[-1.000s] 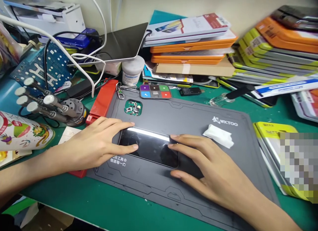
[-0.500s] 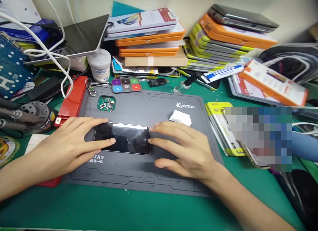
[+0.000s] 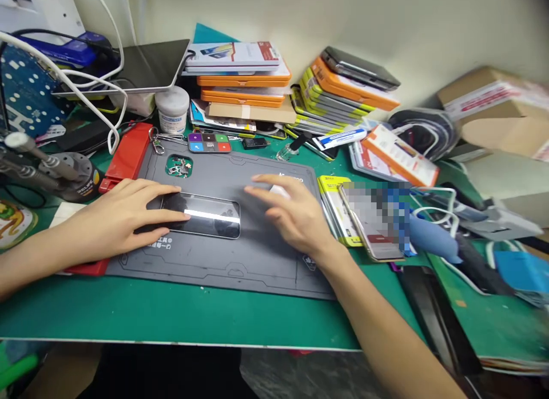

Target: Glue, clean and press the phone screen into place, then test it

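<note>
A black phone lies face up on a grey work mat. My left hand rests flat over the phone's left end, fingers stretched out and touching the glass. My right hand hovers off the phone to its right, fingers spread and holding nothing, just in front of a small white wipe that it partly hides. A round recess in the mat holds small metal parts.
A red case lies left of the mat, with a screwdriver stand beyond it. Stacked orange and yellow boxes line the back wall. A white jar, a coloured tile tray and a second phone at the right surround the mat.
My right hand has lifted off the phone's right end and moved right toward the white wipe. The view has swung right and pulled back. My left hand stays on the phone.
</note>
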A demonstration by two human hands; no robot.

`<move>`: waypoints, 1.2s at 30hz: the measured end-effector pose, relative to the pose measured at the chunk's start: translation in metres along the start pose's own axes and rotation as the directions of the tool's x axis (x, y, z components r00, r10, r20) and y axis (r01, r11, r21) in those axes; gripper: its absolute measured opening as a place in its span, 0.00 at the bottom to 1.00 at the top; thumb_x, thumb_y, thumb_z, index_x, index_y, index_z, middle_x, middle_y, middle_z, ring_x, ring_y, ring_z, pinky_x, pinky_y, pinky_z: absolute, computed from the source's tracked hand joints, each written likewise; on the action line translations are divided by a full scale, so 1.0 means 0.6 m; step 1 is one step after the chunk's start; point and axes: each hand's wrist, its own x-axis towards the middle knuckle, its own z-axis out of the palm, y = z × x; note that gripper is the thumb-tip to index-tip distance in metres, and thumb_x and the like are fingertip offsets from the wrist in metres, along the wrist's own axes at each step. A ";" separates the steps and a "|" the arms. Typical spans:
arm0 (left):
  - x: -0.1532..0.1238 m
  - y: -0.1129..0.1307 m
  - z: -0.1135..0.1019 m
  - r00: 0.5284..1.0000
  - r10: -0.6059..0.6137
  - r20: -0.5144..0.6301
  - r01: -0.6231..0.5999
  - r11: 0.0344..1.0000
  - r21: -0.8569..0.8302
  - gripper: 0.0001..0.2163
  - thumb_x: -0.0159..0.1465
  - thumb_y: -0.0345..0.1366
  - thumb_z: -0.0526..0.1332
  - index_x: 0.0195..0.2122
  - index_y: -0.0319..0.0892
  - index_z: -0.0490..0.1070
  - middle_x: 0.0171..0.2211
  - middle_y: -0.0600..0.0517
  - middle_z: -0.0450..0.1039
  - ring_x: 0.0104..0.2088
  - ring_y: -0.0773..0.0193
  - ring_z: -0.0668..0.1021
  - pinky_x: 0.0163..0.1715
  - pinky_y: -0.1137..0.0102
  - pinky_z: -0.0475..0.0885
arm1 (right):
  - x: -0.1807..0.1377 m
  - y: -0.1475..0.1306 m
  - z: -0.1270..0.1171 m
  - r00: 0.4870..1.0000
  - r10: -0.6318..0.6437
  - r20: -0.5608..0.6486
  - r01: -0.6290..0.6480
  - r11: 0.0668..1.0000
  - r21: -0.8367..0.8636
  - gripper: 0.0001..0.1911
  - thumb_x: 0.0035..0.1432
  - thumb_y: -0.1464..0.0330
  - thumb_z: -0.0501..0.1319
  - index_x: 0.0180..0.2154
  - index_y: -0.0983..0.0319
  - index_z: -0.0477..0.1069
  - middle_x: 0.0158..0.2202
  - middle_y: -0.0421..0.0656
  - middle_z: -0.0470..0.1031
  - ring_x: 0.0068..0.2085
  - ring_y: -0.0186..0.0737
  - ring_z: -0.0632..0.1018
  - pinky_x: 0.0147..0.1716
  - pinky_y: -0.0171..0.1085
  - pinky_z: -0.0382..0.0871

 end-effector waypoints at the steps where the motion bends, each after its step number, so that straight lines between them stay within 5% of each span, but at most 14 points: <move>1: 0.000 0.000 0.001 1.000 -0.008 -0.001 0.008 1.000 -0.011 0.19 0.76 0.49 0.57 0.66 0.64 0.71 0.71 0.52 0.64 0.65 0.45 0.72 0.65 0.48 0.66 | -0.002 0.005 -0.007 0.994 0.081 -0.073 -0.084 0.996 -0.042 0.22 0.78 0.56 0.50 0.61 0.55 0.75 0.58 0.50 0.79 0.60 0.50 0.78 0.60 0.55 0.73; 3: 0.000 0.000 0.002 0.999 -0.035 -0.001 0.035 0.999 -0.038 0.23 0.75 0.51 0.58 0.69 0.59 0.67 0.70 0.50 0.67 0.65 0.47 0.72 0.66 0.52 0.65 | -0.007 0.013 -0.018 0.969 0.215 -0.125 -0.231 0.964 -0.131 0.19 0.76 0.57 0.55 0.58 0.56 0.77 0.53 0.49 0.82 0.55 0.50 0.81 0.56 0.53 0.74; 7: -0.003 0.005 0.003 0.994 -0.108 -0.018 0.107 0.991 -0.081 0.33 0.70 0.55 0.64 0.73 0.51 0.59 0.68 0.46 0.69 0.65 0.49 0.73 0.65 0.59 0.65 | -0.021 0.023 -0.024 0.942 0.335 0.021 -0.318 0.909 -0.271 0.18 0.71 0.54 0.61 0.53 0.57 0.79 0.50 0.48 0.82 0.51 0.52 0.82 0.47 0.48 0.76; 13: -0.012 0.006 0.009 0.988 -0.137 -0.072 0.127 0.983 -0.132 0.37 0.69 0.54 0.67 0.74 0.50 0.55 0.70 0.46 0.65 0.68 0.50 0.69 0.65 0.63 0.62 | -0.031 -0.002 -0.009 0.961 0.272 -0.053 -0.275 0.913 -0.300 0.16 0.75 0.63 0.53 0.42 0.59 0.80 0.40 0.47 0.83 0.42 0.47 0.83 0.41 0.43 0.75; 22: -0.013 -0.005 0.030 0.982 -0.113 -0.154 0.106 0.993 -0.053 0.35 0.68 0.57 0.66 0.71 0.48 0.61 0.67 0.44 0.70 0.65 0.48 0.70 0.64 0.61 0.57 | -0.064 -0.164 0.061 0.995 0.101 -0.008 -0.096 0.921 -0.377 0.17 0.75 0.75 0.52 0.56 0.61 0.75 0.45 0.48 0.82 0.45 0.43 0.80 0.45 0.41 0.76; 31: -0.011 -0.004 0.024 0.982 -0.129 -0.138 0.126 0.992 -0.032 0.36 0.68 0.56 0.67 0.71 0.45 0.62 0.66 0.42 0.70 0.65 0.47 0.71 0.64 0.59 0.57 | -0.006 -0.097 0.057 0.987 0.094 0.130 -0.018 0.872 -0.490 0.21 0.70 0.79 0.51 0.55 0.59 0.75 0.43 0.47 0.78 0.44 0.44 0.75 0.39 0.38 0.72; 36: -0.012 0.002 0.022 0.982 -0.140 -0.125 0.137 0.990 -0.029 0.36 0.67 0.55 0.68 0.71 0.45 0.62 0.67 0.42 0.70 0.65 0.48 0.71 0.65 0.60 0.57 | -0.041 -0.127 0.054 0.985 0.015 0.175 0.086 0.827 -0.556 0.26 0.66 0.84 0.51 0.60 0.63 0.72 0.43 0.48 0.77 0.40 0.45 0.73 0.39 0.41 0.71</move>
